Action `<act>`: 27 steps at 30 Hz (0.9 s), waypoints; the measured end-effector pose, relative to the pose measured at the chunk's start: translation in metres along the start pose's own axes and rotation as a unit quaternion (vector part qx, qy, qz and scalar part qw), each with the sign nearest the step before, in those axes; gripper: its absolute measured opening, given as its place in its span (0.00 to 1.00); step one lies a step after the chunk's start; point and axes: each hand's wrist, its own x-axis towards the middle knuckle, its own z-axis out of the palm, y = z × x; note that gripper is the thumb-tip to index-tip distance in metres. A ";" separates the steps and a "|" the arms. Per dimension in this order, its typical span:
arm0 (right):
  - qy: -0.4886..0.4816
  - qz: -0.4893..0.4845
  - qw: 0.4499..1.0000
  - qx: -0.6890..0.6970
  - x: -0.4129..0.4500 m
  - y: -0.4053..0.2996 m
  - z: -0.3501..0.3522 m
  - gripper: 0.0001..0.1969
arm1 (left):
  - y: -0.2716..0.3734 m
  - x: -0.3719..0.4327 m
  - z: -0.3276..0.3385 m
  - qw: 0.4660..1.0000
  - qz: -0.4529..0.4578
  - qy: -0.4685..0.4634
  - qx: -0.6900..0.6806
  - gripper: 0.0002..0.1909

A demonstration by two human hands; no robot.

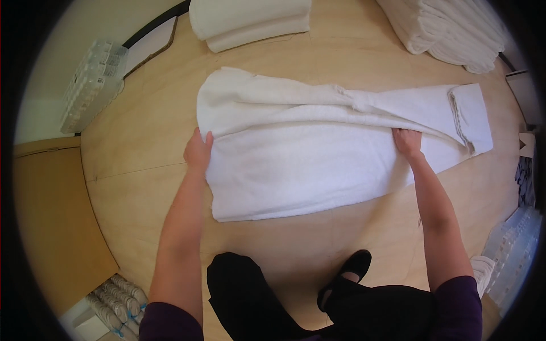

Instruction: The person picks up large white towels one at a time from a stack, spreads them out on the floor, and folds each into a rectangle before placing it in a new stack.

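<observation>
A long piece of white cloth (298,157) lies partly folded on the pale wooden floor, with loose folds along its far side and a short turned-back flap at its right end. My left hand (198,149) grips the cloth's left edge, the thumb on top and the other fingers partly hidden. Under the raised fold near the right end, my right hand (408,140) has its fingers tucked out of sight, so its hold cannot be told.
Folded white cloth (256,25) lies at the top, with a white cloth pile (448,34) at upper right. Plastic-wrapped packs (91,85) stand at left, by a wooden door (55,213). Bundled pale items (117,302) sit lower left. My black shoe (356,264) is near the cloth.
</observation>
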 end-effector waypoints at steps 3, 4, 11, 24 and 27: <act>0.015 0.002 1.000 -0.024 -0.007 0.002 0.001 0.18 | 0.018 0.028 -0.018 0.992 0.098 -0.023 -0.076 0.22; -0.035 0.037 0.999 -0.010 -0.010 -0.001 -0.001 0.17 | 0.026 0.041 -0.026 0.965 0.033 -0.084 -0.246 0.23; 0.057 0.055 0.931 0.357 -0.039 -0.005 -0.035 0.14 | 0.064 0.030 -0.065 0.919 0.190 -0.063 -0.338 0.10; 0.017 0.471 0.339 0.814 -0.053 0.058 -0.067 0.19 | -0.044 -0.133 0.000 0.691 -0.220 -0.280 -0.629 0.26; 0.014 0.500 0.359 0.788 -0.048 0.065 -0.064 0.14 | -0.036 -0.129 -0.009 0.741 -0.200 -0.282 -0.575 0.24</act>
